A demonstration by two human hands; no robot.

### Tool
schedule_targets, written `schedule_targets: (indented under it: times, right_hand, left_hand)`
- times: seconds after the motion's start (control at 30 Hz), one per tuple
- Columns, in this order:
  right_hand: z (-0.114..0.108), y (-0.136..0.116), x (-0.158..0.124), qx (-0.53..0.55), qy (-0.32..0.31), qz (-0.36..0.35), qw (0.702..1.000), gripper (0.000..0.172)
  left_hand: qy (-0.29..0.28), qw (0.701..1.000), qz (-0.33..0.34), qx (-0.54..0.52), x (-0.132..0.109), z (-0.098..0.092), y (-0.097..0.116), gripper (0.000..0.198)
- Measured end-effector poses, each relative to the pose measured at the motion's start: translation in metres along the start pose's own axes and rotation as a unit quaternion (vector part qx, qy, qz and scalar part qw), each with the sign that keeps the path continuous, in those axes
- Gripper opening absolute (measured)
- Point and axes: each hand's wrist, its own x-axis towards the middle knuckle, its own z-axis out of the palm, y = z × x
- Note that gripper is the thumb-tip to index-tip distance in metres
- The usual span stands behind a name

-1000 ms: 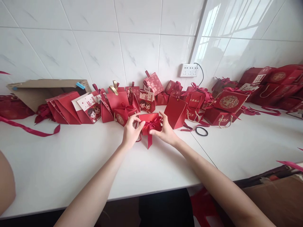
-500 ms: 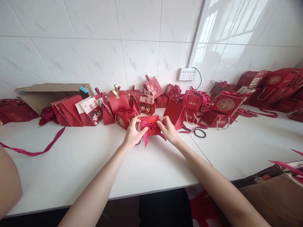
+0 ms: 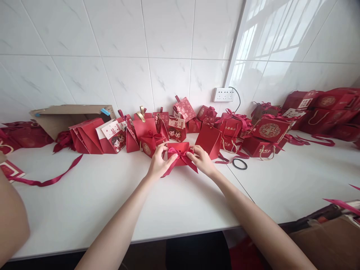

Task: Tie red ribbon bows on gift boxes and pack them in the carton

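A small red gift box [image 3: 184,162] sits on the white table in front of me, with a dark pink ribbon bow [image 3: 180,153] across its front. My left hand [image 3: 161,162] pinches the bow's left loop between thumb and fingers. On the other side, my right hand [image 3: 203,160] is closed on the right loop. Two ribbon tails hang below the knot, slanting outward. Just behind my left hand stands another red box [image 3: 149,144] with a bow, and a plain red pointed box [image 3: 208,139] is behind my right hand.
Several red boxes and bags line the wall, including a gold-patterned box [image 3: 269,129] at the right. A loose ribbon [image 3: 60,177] lies left, near another person's arm [image 3: 12,217]. A black ring [image 3: 240,164] rests right of my hands. A cardboard box [image 3: 329,240] is at lower right.
The bow's left tail has swung out to the left, and the loops look fuller. Both hands keep their pinch. The view has shifted slightly, and a red card shows at the far left.
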Motion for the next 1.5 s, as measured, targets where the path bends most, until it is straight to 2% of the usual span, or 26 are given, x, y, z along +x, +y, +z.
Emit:
schedule_targets:
  times: [0.13,0.27,0.47,0.6,0.63,0.7,0.73,0.8,0.83,0.9,0.97,1.03,1.07,1.13,1.23,1.33,1.4,1.43,1.5]
  right_hand:
    - [0.001,-0.003,-0.001,0.001,0.008,0.013,1.000,0.031]
    - [0.000,-0.005,0.000,0.023,0.016,0.034,0.999,0.033]
    - [0.001,0.000,0.004,0.057,0.026,0.061,0.996,0.038]
    - [-0.001,0.004,0.002,0.064,0.006,0.049,0.997,0.038]
    - [-0.002,0.005,0.001,0.054,-0.012,0.021,0.998,0.048]
    - [-0.005,0.008,0.000,0.007,-0.055,-0.064,0.996,0.088]
    - [-0.006,0.009,0.000,-0.023,-0.071,-0.104,0.992,0.102]
    - [-0.009,0.010,0.000,-0.060,-0.077,-0.138,0.986,0.108]
    - [-0.009,0.009,0.000,-0.057,-0.070,-0.126,0.988,0.107]
    - [-0.011,0.006,0.000,-0.008,-0.053,-0.058,0.997,0.099]
    - [-0.012,-0.001,0.001,0.089,-0.037,0.026,0.995,0.079]
    - [-0.013,-0.007,0.001,0.212,-0.030,0.095,0.972,0.056]
    - [-0.013,-0.010,0.001,0.268,-0.027,0.125,0.955,0.051]
    - [-0.014,-0.014,0.002,0.348,-0.024,0.196,0.917,0.048]
    - [-0.016,-0.017,0.001,0.398,-0.047,0.285,0.870,0.049]
    - [-0.017,-0.018,-0.001,0.427,-0.099,0.304,0.846,0.054]
    - [-0.015,-0.019,-0.002,0.415,-0.118,0.295,0.852,0.059]
    - [-0.014,-0.020,-0.002,0.394,-0.115,0.278,0.868,0.061]
    - [-0.009,-0.020,-0.003,0.312,-0.078,0.190,0.927,0.064]
  left_hand:
    - [0.024,1.000,0.006,0.007,-0.002,0.002,0.004,0.022]
    - [-0.006,0.999,-0.030,-0.010,-0.004,0.002,0.005,0.026]
    - [-0.003,0.999,-0.023,-0.022,-0.005,0.003,0.006,0.026]
    - [0.008,0.996,-0.068,-0.052,-0.004,0.003,0.007,0.027]
    - [0.011,0.995,-0.081,-0.063,-0.004,0.002,0.007,0.027]
    - [0.010,0.991,-0.101,-0.086,-0.004,0.001,0.006,0.028]
    - [0.004,0.989,-0.108,-0.101,-0.003,0.000,0.006,0.029]
    - [-0.003,0.980,-0.125,-0.152,-0.001,0.000,0.004,0.031]
    - [0.003,0.974,-0.135,-0.182,0.000,-0.001,0.003,0.033]
    - [0.031,0.961,-0.153,-0.230,0.003,-0.002,0.001,0.034]
    - [0.067,0.952,-0.168,-0.248,0.006,-0.003,-0.001,0.032]
    - [0.094,0.947,-0.180,-0.248,0.008,-0.005,-0.003,0.029]
    - [0.105,0.945,-0.186,-0.247,0.008,-0.006,-0.004,0.028]
    - [0.118,0.943,-0.192,-0.244,0.008,-0.006,-0.005,0.027]
    - [0.118,0.943,-0.196,-0.242,0.006,-0.005,-0.007,0.029]
    - [0.111,0.945,-0.194,-0.238,0.005,-0.003,-0.007,0.030]
    - [0.102,0.949,-0.187,-0.233,0.004,-0.001,-0.006,0.031]
    - [0.098,0.951,-0.181,-0.231,0.004,-0.001,-0.006,0.031]
    - [0.093,0.956,-0.164,-0.225,0.003,-0.001,-0.005,0.033]
